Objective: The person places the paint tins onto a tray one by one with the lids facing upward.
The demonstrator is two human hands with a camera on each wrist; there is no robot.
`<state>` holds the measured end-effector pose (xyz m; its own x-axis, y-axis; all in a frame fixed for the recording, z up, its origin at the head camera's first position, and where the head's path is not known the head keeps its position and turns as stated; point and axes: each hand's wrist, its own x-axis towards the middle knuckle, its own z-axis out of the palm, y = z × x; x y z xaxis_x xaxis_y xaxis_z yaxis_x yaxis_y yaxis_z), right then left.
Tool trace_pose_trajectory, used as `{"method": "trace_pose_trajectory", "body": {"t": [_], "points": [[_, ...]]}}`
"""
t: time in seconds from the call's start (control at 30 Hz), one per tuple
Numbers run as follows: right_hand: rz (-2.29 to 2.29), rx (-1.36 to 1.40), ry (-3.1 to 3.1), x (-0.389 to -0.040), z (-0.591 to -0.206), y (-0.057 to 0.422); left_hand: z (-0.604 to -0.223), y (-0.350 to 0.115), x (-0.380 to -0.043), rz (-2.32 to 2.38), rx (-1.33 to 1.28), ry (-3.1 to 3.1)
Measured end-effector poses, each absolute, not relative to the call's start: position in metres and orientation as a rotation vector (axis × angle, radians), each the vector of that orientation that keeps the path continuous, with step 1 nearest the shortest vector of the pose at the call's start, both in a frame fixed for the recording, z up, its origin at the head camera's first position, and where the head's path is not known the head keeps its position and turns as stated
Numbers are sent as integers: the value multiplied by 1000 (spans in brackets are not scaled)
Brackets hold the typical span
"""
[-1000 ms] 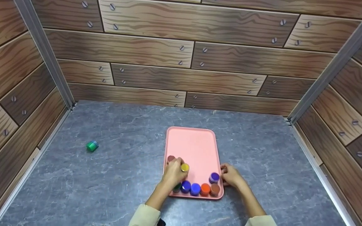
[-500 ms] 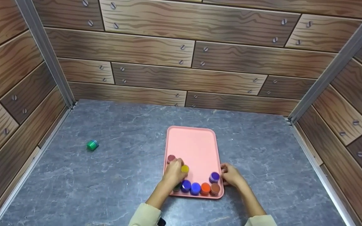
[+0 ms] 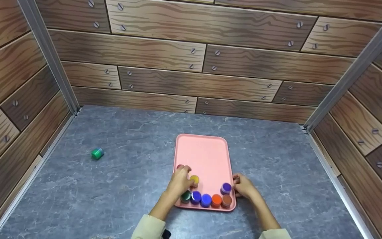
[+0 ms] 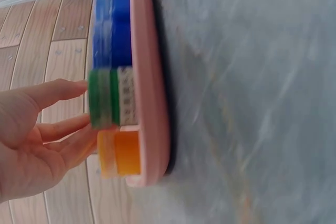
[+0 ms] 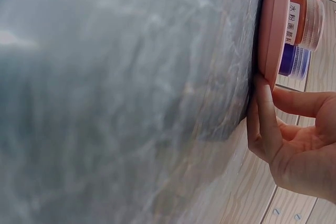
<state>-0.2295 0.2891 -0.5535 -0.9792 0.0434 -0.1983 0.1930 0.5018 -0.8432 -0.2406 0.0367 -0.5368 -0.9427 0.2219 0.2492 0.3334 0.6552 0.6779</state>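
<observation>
A pink tray [image 3: 207,152] holds several small gouache paint jars. My left hand [image 3: 178,182] is over its left side, between a jar with a dark red lid [image 3: 180,166] and a yellow-lidded jar [image 3: 194,180]. In the left wrist view its fingers are spread, with the fingertips close to a green jar [image 4: 107,98] and an orange-yellow jar [image 4: 119,153]. My right hand [image 3: 244,186] pinches the tray's right rim, fingers at its underside in the right wrist view. A purple-lidded jar [image 3: 225,188] stands just inside that rim.
Along the tray's near edge stand dark blue [image 3: 196,197], blue [image 3: 206,200], orange-red [image 3: 216,200] and brown [image 3: 226,200] jars beside the green one. Another green jar [image 3: 97,153] lies on its side on the grey table, far to the left. Wood-patterned walls enclose the table.
My left hand has let go of the yellow-lidded jar, which now stands on the tray, and shifted slightly left, uncovering the green jar. My right hand has stayed at the rim.
</observation>
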Motion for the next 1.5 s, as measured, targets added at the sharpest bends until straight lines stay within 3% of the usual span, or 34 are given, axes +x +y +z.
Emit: {"method": "trace_pose_trajectory", "body": {"t": [0.6,0.87,1.17,1.5], "points": [[-1495,238,2590,-230,-555,289,-497,-68,-278,-1031,-241,-2602],[-1495,230,2593,-229,-556,289,-490,-134,-296,-1016,36,-2680],[-1492,209,2588,-230,-554,290,-516,-191,-305,-947,352,-2588],[-1453,229,2604,-229,-554,289,-549,-222,-310,-918,354,-2693]]}}
